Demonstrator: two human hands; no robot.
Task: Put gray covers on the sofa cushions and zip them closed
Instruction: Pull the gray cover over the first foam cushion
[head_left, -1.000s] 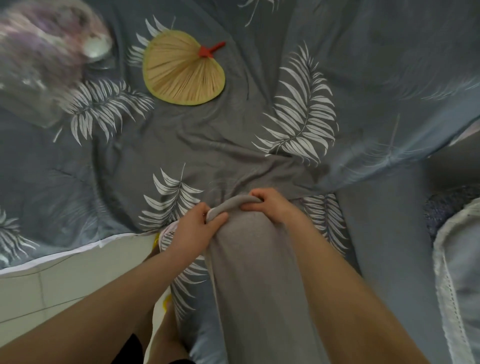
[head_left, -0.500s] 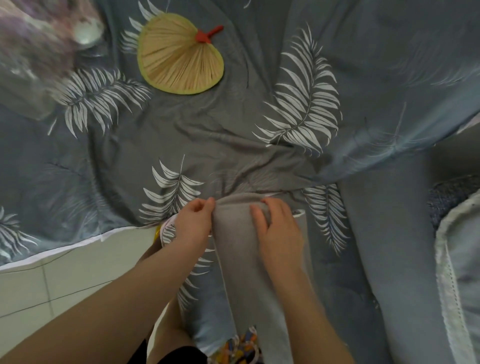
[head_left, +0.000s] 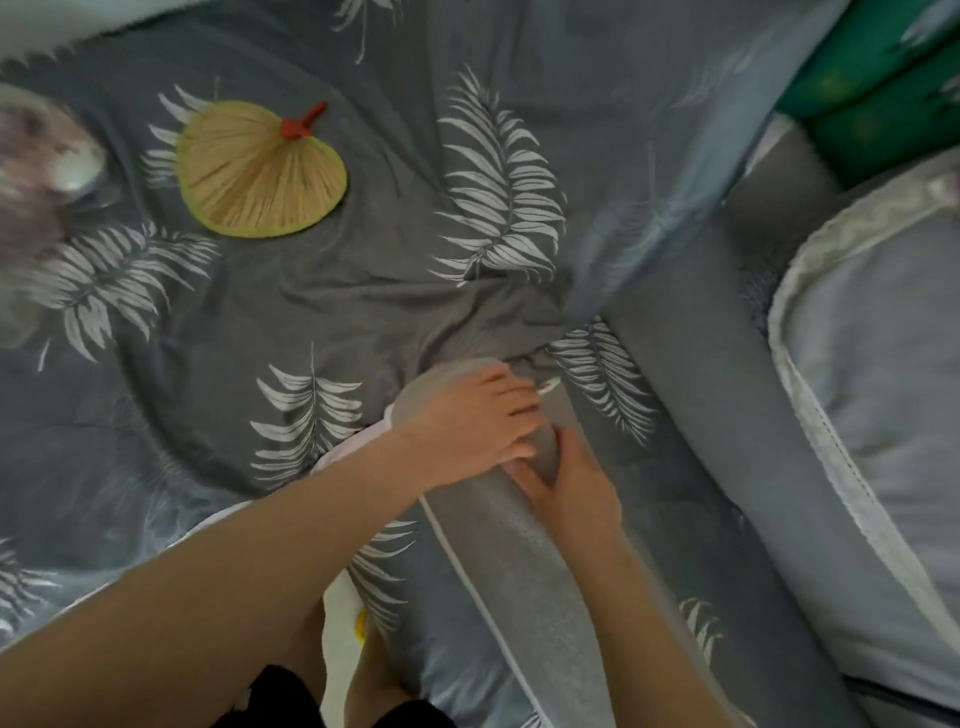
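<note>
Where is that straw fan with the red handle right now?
The straw fan lies flat on the leaf-print bedsheet, upper left in the head view, well beyond both hands.

The cushion (head_left: 524, 561) leans against the bed (head_left: 363, 291) edge, both hands (head_left: 467, 421) on its upper end (left above right). A fan (head_left: 260, 171) lies on the bed, far left; another cushion (head_left: 727, 415) stands to the right.

matt cloth cover (head_left: 524, 561), woven straw fan (head_left: 260, 171)
</note>
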